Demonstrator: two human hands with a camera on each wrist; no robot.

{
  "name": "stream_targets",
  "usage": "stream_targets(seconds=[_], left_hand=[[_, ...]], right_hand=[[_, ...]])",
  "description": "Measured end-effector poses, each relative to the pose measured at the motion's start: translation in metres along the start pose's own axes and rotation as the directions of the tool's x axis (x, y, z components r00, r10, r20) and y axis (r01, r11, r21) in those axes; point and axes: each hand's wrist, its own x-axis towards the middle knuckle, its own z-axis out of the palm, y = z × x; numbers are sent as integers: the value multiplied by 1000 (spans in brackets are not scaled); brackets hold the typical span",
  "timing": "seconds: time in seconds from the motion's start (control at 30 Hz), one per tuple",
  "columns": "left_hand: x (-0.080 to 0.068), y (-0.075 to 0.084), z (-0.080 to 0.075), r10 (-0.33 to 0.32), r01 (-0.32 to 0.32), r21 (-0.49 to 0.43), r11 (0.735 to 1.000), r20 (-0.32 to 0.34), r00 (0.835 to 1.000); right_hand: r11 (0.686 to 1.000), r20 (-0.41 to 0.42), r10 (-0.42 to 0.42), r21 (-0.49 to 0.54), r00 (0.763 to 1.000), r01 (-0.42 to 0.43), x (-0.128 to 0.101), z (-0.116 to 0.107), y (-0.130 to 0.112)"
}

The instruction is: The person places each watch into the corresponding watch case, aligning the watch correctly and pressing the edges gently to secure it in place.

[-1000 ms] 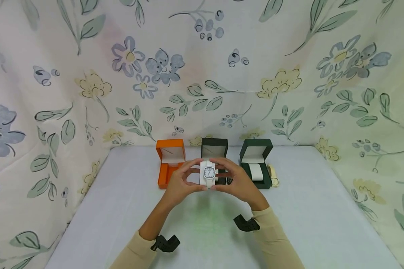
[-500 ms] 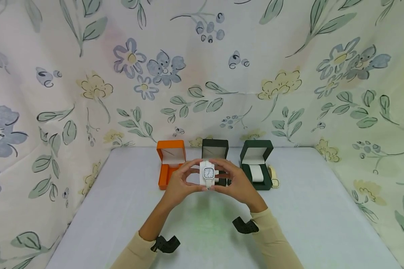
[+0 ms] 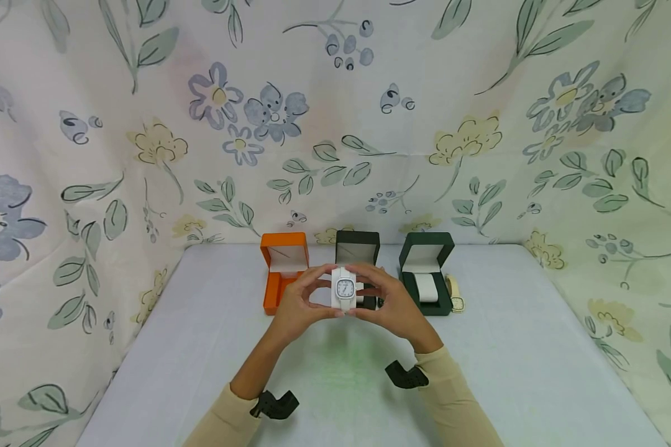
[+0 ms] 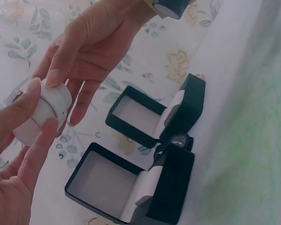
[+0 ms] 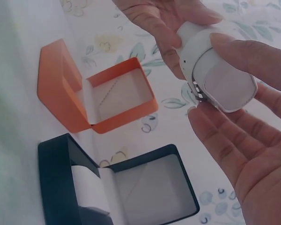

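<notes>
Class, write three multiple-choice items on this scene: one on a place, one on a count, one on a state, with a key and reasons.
1. Where is the orange box?
A. left of the row
B. middle
C. right end

2. How many open boxes stand on the table?
A. two
B. three
C. five

3. How is the white watch held?
A. lying on the table
B. pinched by both hands
C. shut in a box

Key: 1 A, it stands left of the black box and green box. 2 B, three lids up. 3 B, left hand and right hand pinch it.
</notes>
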Motion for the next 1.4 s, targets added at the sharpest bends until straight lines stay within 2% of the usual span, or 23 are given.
stream_targets(seconds=[0.3, 0.57, 0.67, 1.13, 1.4], left_hand=[[-1, 1, 0, -5, 5, -3, 1000, -8, 1000], [1, 1, -1, -27, 27, -29, 999, 1, 1000], [1, 1, -1, -23, 23, -38, 999, 8, 1000], [2, 0, -2, -35, 35, -35, 999, 2, 999], [1, -1, -3, -23, 23, -28, 999, -10, 1000]], right_hand=[[1000, -11, 0, -3, 1000, 0, 1, 2, -2], [997, 7, 48, 64, 999, -49, -1, 4, 31], [995, 16, 36, 94, 999, -37, -1, 4, 36], [992, -8, 10, 127, 1000, -8, -1, 8, 38], [991, -29, 23, 135, 999, -19, 1, 12, 35]])
